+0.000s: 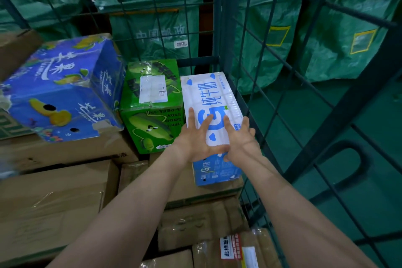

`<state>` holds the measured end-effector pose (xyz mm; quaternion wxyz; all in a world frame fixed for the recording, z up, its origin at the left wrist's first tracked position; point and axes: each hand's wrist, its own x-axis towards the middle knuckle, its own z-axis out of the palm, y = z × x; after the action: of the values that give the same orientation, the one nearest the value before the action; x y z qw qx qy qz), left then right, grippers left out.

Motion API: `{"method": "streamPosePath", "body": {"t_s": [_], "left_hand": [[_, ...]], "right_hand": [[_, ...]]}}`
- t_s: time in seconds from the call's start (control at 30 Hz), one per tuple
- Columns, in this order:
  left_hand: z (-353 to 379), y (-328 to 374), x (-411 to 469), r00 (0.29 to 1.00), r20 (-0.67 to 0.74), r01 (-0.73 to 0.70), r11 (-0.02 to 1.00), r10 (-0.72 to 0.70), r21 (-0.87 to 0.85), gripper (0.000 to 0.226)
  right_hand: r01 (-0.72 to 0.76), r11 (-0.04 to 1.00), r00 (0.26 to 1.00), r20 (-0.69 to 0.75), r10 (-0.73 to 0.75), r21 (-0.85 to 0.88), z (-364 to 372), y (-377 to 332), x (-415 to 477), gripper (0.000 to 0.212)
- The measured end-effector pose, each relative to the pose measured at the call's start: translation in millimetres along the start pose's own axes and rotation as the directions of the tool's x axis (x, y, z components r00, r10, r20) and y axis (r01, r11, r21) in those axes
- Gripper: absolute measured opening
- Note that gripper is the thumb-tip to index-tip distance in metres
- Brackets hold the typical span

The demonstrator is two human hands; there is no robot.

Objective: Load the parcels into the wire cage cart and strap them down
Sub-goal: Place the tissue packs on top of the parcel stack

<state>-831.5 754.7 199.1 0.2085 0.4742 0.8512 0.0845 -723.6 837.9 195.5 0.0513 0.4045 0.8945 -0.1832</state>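
Sorting depot, green mail sacks [156, 28] hang behind the mesh. Inside the wire cage cart [226, 28] the white-and-blue milk pack [208, 93] lies on top of brown cartons [54, 191] in the far right corner, touching the green banana box [150, 111]; the blue mango box [63, 89] sits tilted further left. Left hand [195, 139] is flat on the pack's top with fingers straight and spread. Right hand [241, 143] grips the near right corner, outer fingers bent over the side, thumb on the near face. Step looks like seating the pack. Advice: push it square against the right mesh and the banana box, leave no gap, keep knuckles off the wire. No strap in view.
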Motion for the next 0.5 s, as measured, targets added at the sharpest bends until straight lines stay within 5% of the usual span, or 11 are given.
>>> {"method": "streamPosePath", "body": {"t_s": [0.13, 0.5], "left_hand": [[0.0, -0.7, 1.2, 0.999, 0.040, -0.002, 0.995, -0.002, 0.102, 0.117], [1.3, -0.2, 5.1, 0.999, 0.040, 0.020, 1.000, -0.020, 0.004, 0.123]], "right_hand": [[-0.002, 1.000, 1.000, 0.028, 0.003, -0.016, -2.6, 0.7, -2.2, 0.102], [-0.009, 0.995, 0.995, 0.104, -0.001, 0.098, -9.5, 0.8, -7.2, 0.098]]}}
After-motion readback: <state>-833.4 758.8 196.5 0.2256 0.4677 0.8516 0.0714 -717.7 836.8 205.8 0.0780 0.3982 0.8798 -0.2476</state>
